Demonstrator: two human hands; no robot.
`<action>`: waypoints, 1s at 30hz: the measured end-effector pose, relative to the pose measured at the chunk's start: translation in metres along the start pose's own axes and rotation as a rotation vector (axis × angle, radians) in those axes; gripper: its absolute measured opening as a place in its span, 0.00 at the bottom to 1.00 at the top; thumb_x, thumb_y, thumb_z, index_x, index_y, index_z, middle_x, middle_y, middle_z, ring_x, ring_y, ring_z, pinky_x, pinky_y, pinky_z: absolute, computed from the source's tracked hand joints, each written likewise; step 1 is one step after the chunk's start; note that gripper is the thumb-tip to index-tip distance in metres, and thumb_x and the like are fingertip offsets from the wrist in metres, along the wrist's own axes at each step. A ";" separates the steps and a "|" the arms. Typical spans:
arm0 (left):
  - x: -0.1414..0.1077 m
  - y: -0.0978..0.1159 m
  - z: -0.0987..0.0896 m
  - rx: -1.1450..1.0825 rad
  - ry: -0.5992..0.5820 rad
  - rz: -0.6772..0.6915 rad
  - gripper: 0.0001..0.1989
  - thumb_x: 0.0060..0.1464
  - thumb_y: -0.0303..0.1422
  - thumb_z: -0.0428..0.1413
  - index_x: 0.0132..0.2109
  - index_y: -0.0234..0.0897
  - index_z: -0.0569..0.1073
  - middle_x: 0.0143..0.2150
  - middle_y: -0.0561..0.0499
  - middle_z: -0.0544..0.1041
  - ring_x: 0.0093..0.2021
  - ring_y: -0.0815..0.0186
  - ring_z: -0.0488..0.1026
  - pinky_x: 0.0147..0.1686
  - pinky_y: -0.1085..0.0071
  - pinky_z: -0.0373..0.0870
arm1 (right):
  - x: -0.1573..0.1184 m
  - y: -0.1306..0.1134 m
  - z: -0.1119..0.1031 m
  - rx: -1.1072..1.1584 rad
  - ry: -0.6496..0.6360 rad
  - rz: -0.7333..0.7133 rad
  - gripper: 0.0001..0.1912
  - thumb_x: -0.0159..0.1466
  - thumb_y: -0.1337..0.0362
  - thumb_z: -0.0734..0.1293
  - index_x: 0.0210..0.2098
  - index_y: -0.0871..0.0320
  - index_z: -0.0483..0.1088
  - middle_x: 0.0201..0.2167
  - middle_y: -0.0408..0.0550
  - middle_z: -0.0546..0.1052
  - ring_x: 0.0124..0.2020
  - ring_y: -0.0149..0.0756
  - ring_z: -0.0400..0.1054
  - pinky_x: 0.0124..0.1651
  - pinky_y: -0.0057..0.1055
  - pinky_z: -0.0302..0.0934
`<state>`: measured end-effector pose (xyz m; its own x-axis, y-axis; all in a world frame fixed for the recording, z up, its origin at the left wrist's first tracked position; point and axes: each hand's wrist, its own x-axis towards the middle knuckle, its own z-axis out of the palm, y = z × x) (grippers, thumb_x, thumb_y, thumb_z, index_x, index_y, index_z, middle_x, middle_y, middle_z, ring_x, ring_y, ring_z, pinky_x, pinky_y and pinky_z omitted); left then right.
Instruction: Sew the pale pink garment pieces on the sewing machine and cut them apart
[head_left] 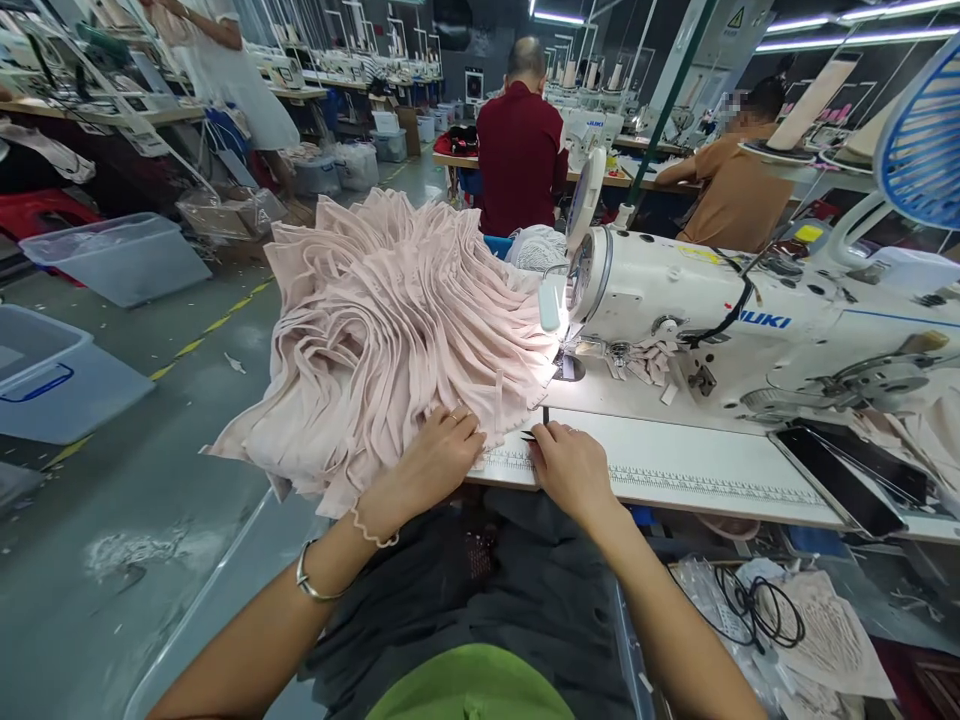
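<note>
A large bundle of pale pink fabric pieces point(390, 310) lies in many folds left of a white sewing machine point(675, 300), its right edge beside the lit needle area. My left hand point(444, 450) is closed on the front edge of the pink fabric, fingers bent. To its right, my right hand point(571, 465) is closed around small dark snips point(529, 435), whose tips point left toward the fabric. Both hands are at the front edge of the white machine table point(675, 460), which carries a printed ruler.
A phone point(840, 478) lies on the table's right part. Plastic bins point(116, 258) stand on the floor at left. A person in dark red point(517, 150) sits ahead, another in orange point(739, 190) at right. Fabric and black cable point(757, 605) lie below right.
</note>
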<state>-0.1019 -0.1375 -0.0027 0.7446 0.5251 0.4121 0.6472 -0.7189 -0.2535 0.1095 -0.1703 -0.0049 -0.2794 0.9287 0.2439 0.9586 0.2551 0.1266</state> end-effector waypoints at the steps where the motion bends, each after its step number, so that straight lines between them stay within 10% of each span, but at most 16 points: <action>1: -0.002 0.000 -0.001 0.003 0.014 -0.005 0.08 0.62 0.25 0.53 0.34 0.34 0.74 0.36 0.44 0.73 0.42 0.56 0.69 0.42 0.60 0.64 | 0.002 -0.002 0.000 -0.005 -0.010 -0.035 0.10 0.70 0.65 0.57 0.42 0.58 0.70 0.34 0.49 0.75 0.34 0.36 0.68 0.33 0.33 0.45; 8: -0.008 0.000 0.003 0.004 0.112 0.017 0.10 0.63 0.23 0.49 0.37 0.34 0.74 0.48 0.43 0.76 0.53 0.57 0.69 0.56 0.55 0.59 | 0.013 -0.019 0.004 -0.008 -0.028 -0.125 0.08 0.70 0.67 0.58 0.42 0.58 0.68 0.35 0.49 0.75 0.37 0.36 0.68 0.35 0.33 0.48; 16: -0.011 0.003 0.002 0.038 0.076 -0.030 0.12 0.65 0.25 0.46 0.33 0.35 0.70 0.31 0.48 0.74 0.35 0.61 0.72 0.44 0.59 0.62 | 0.014 -0.022 0.002 -0.006 -0.070 -0.148 0.10 0.70 0.70 0.56 0.41 0.57 0.68 0.34 0.49 0.75 0.35 0.36 0.69 0.34 0.32 0.48; 21: 0.008 0.001 0.001 0.012 -0.037 -0.042 0.11 0.64 0.23 0.47 0.48 0.33 0.72 0.36 0.46 0.74 0.38 0.59 0.72 0.40 0.61 0.61 | 0.011 -0.004 -0.004 -0.025 -0.077 0.023 0.10 0.70 0.66 0.56 0.44 0.57 0.69 0.35 0.50 0.75 0.35 0.37 0.70 0.32 0.33 0.48; 30: 0.010 0.005 -0.003 0.035 -0.018 -0.050 0.08 0.62 0.26 0.53 0.35 0.32 0.75 0.41 0.40 0.75 0.48 0.53 0.70 0.48 0.57 0.64 | 0.016 0.001 -0.001 -0.029 -0.089 -0.014 0.12 0.71 0.66 0.55 0.45 0.57 0.69 0.36 0.51 0.76 0.36 0.37 0.70 0.35 0.31 0.49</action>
<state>-0.0924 -0.1372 0.0029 0.7136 0.5688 0.4090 0.6891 -0.6750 -0.2637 0.1057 -0.1553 -0.0003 -0.2853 0.9457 0.1558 0.9524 0.2615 0.1570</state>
